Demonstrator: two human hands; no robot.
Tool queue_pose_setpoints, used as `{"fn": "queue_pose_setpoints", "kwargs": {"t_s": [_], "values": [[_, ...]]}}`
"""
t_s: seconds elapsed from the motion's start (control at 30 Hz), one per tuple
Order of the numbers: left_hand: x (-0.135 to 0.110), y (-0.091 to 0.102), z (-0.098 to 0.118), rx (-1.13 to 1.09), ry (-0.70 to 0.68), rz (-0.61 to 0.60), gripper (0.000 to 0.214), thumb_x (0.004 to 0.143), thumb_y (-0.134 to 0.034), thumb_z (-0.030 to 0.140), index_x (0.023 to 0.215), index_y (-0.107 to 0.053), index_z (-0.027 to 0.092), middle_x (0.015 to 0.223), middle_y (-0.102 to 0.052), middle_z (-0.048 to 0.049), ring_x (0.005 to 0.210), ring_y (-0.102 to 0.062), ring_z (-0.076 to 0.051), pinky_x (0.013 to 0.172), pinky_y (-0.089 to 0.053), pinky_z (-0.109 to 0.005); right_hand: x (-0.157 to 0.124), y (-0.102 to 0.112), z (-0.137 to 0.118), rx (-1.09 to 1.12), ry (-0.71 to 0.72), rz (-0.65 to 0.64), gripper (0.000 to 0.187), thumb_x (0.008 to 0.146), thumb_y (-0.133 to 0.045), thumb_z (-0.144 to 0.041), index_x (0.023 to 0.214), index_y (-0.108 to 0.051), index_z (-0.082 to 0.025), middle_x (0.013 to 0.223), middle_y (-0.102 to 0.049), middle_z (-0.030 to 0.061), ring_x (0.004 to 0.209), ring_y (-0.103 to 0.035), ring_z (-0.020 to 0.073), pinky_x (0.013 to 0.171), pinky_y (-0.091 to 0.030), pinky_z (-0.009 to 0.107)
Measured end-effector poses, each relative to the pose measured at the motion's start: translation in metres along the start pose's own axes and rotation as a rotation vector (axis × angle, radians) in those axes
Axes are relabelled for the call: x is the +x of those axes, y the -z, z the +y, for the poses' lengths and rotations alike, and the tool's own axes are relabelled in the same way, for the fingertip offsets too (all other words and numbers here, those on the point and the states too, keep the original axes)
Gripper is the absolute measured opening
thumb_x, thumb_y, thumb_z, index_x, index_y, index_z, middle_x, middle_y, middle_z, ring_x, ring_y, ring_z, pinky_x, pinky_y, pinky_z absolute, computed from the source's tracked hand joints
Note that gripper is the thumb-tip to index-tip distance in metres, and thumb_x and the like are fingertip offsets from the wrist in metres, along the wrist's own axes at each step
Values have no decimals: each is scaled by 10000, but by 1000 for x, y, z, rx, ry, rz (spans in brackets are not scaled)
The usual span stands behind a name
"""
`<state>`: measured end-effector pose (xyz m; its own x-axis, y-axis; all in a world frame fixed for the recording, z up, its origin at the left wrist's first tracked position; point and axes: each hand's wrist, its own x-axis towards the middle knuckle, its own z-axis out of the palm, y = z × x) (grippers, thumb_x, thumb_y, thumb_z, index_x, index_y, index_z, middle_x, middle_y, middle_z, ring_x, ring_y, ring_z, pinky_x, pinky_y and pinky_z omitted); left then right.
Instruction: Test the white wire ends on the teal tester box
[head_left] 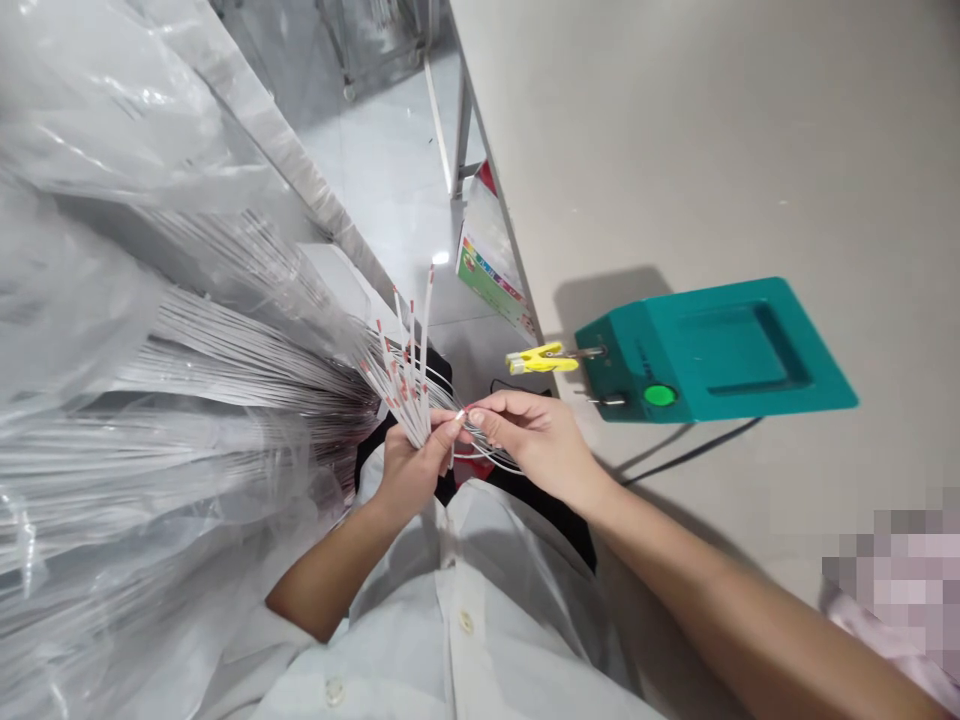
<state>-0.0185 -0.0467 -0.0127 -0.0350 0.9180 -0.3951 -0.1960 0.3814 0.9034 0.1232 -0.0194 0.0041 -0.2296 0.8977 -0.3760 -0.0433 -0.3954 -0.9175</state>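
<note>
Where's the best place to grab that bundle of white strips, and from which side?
At the neck, where the left hand wraps the bundle of white strips. They converge there from the plastic bags on the left, then fan into loose red-marked tips above. Probably come from below, on the body side, fingers round the neck. The right hand pinches one strand at its edge.
</note>
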Motion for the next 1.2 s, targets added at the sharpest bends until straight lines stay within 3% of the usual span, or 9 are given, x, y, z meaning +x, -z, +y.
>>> {"fn": "queue_pose_setpoints", "kwargs": {"t_s": [0.2,0.33,0.5,0.7,0.77,0.83,1.03,1.1,1.2], "values": [[2,0,2,-26,-15,-4,204,738,-655,333,818,-662,145,620,-653,4,381,-394,-22,368,-293,-163,0,0,1,22,27,40,314,679,-662,-457,701,-626,-147,591,-580,-5,495,-456,75,474,-396,218],[3,1,1,10,-1,-10,233,729,-663,354,820,-662,139,616,-656,-3,376,-395,-24,364,-292,-164,1,0,6,-17,120,129,320,714,-651,-409,929,-612,-176,788,-623,24,557,-536,94,518,-468,242],[2,2,3,62,-23,-93,277,735,-649,392,795,-668,121,606,-641,-12,380,-382,-27,364,-284,-175,2,4,10,-377,462,91,113,809,-565,-259,806,-645,-178,794,-650,50,658,-612,125,599,-506,248],[-1,5,9,226,-77,-93,275,733,-641,394,760,-687,125,605,-640,-22,464,-494,-80,464,-393,-214,0,13,9,-1123,982,132,161,825,-507,-185,809,-664,-155,786,-679,76,703,-623,156,644,-478,262],[-2,5,10,297,-123,-77,260,749,-622,381,762,-685,130,640,-659,-32,561,-570,-119,551,-446,-235,-1,13,7,-1162,935,100,192,824,-489,-198,766,-667,-153,750,-670,78,671,-612,155,624,-464,266],[-3,4,9,349,-155,-59,250,773,-593,368,777,-681,135,662,-665,-35,632,-602,-142,607,-466,-248,-1,11,4,-990,748,34,233,823,-462,-206,715,-662,-155,724,-653,75,663,-601,151,614,-455,266],[-4,-1,6,353,-180,38,209,796,-560,332,752,-652,150,698,-666,-27,666,-602,-141,660,-470,-259,6,7,1,-20,-185,-164,253,672,-620,-401,666,-632,-149,584,-573,9,409,-436,71,404,-349,221],[-4,-1,5,321,-147,68,216,796,-562,350,788,-648,152,698,-669,-28,629,-593,-132,620,-467,-252,7,7,3,59,-255,-161,270,620,-667,-409,632,-612,-145,562,-552,-5,412,-432,63,407,-352,213],[-2,2,5,282,-120,86,248,790,-570,380,854,-648,153,697,-675,-36,570,-567,-117,565,-452,-243,5,4,6,-64,-92,-35,269,673,-648,-411,740,-641,-150,623,-587,7,486,-491,85,478,-429,230]]}}
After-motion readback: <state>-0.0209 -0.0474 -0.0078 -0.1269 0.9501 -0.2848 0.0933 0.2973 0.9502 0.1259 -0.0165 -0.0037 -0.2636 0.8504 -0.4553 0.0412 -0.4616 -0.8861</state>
